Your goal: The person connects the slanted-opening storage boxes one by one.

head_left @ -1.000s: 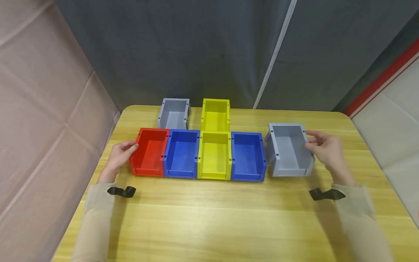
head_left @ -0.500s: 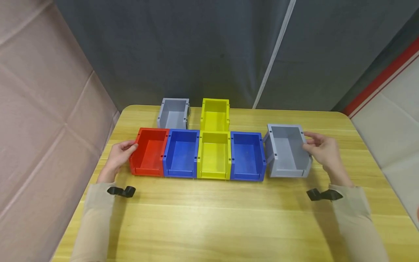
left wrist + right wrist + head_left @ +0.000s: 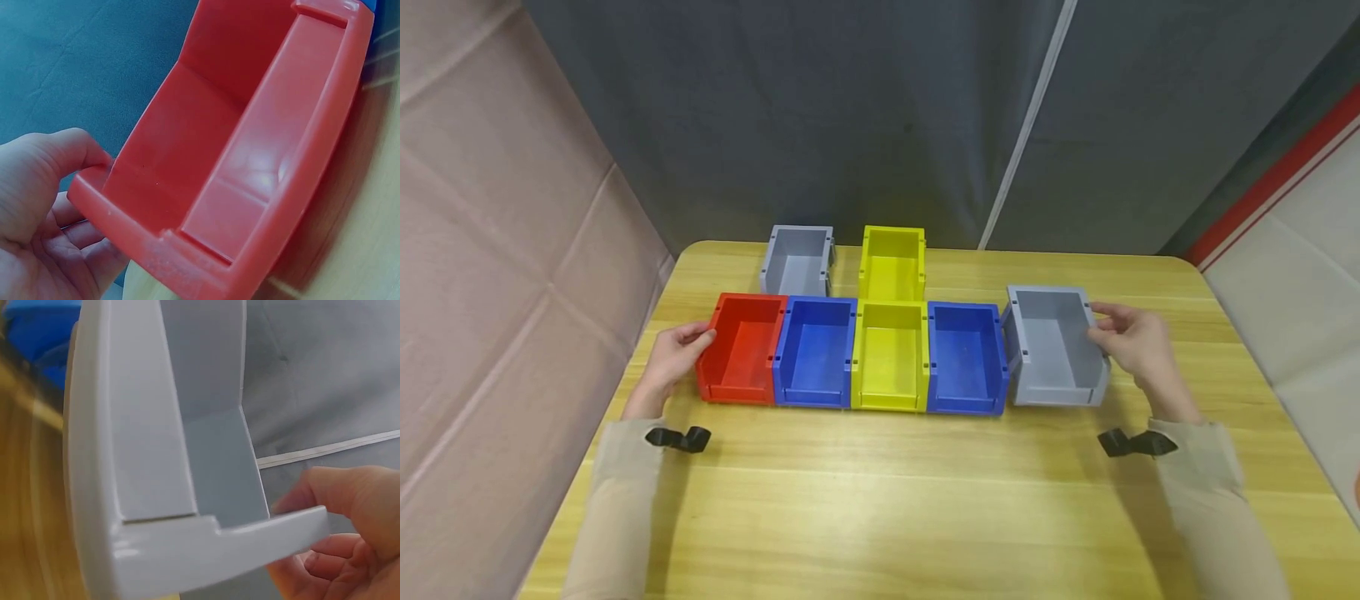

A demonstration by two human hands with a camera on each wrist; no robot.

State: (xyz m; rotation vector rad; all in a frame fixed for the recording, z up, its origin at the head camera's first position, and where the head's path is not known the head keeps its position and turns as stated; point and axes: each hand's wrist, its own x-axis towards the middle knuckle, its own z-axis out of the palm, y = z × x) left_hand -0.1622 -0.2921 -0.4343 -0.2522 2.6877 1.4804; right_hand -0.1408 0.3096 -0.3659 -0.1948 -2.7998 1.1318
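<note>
My left hand (image 3: 670,362) pinches the left wall of a red storage bin (image 3: 743,350), thumb inside and fingers outside, as the left wrist view shows. A blue bin (image 3: 817,354), a yellow bin (image 3: 891,358) and a second blue bin (image 3: 967,358) stand side by side with it in a row. At the row's right end my right hand (image 3: 1138,350) grips the right wall of a grey bin (image 3: 1057,350). That grey bin stands slightly turned, its front corner close to the second blue bin and a narrow gap along their sides.
Behind the row, a smaller-looking grey bin (image 3: 797,258) and another yellow bin (image 3: 892,262) stand near the back edge of the wooden table (image 3: 880,517). A dark curtain (image 3: 820,117) hangs behind the table, and a pale padded wall (image 3: 512,275) rises at the left.
My right hand has moved the grey bin a little to the left, narrowing the gap to the blue bin. The left hand and the red bin have stayed in place.
</note>
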